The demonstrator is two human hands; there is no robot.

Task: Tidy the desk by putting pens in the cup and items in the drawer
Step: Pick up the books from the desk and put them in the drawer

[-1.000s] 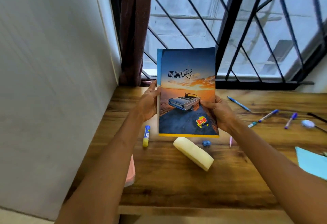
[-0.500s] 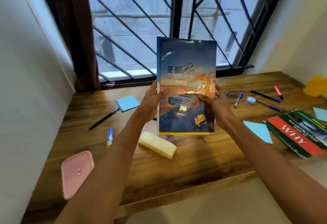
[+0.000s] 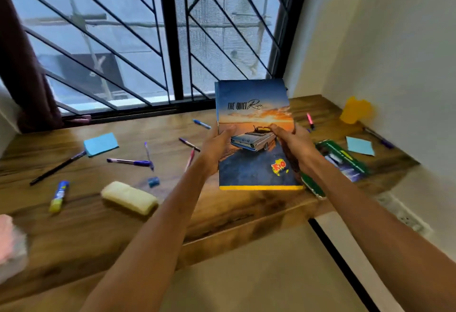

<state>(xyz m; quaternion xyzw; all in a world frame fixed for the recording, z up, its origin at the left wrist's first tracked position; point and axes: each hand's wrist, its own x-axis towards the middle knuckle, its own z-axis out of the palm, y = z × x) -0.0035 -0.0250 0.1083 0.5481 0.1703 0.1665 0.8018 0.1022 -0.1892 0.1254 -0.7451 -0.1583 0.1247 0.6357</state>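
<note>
Both hands grip one notebook, held upright above the right half of the wooden tabletop. Left hand clamps the spine edge, thumb on the cover; right hand clamps the opposite edge, thumb on the cover too. Fingers behind the notebook are hidden.

Cover: glossy, sunset and car print, yellow strip along the bottom, title partly legible.

Hard to read:
- Green book lies flat behind the right forearm, mostly covered by the arm and the notebook; cover text blurred.
- Yellow cup in the far right corner by the wall, smeared by motion, shape unclear.
- Pink object at the left frame edge, cut off and blurred.
- Pink pen near the notebook's right edge, lower end hidden.

Loose on the tabletop, left of the notebook: black pen, blue-capped pen, another blue pen near the window, glue stick with yellow base, cream rounded block, looks like an eraser, small blue sharpener, blue sticky pad. Second blue sticky pad sits far right, near a purple pen along the wall.

Tabletop is dark-grained wood, slightly shiny. Drawer can't be made out.
</note>
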